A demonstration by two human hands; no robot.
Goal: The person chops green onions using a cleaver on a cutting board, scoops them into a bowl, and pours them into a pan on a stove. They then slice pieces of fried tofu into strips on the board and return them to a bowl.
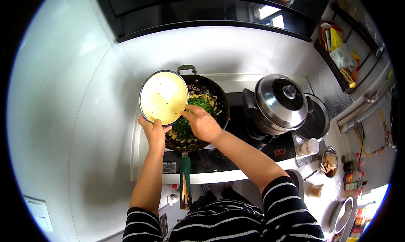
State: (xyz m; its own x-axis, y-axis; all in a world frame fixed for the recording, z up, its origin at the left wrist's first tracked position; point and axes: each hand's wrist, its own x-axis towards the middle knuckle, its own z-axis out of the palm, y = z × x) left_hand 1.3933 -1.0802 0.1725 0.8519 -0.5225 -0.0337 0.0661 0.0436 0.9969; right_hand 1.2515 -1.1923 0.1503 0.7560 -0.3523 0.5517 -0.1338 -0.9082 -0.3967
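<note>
1 round, pale-yellow, dark-rimmed bowl, kinda green-flecked inside, tilts over the round black pan. Left hand: fingers clamped on it; right hand: fingers slightly apart by its edge.

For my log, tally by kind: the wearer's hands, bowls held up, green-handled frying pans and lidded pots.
Left hand and right hand: 2
Held bowl: 1
Green-handled frying pan: 1
Lidded pot: 1
Total: 5
</note>
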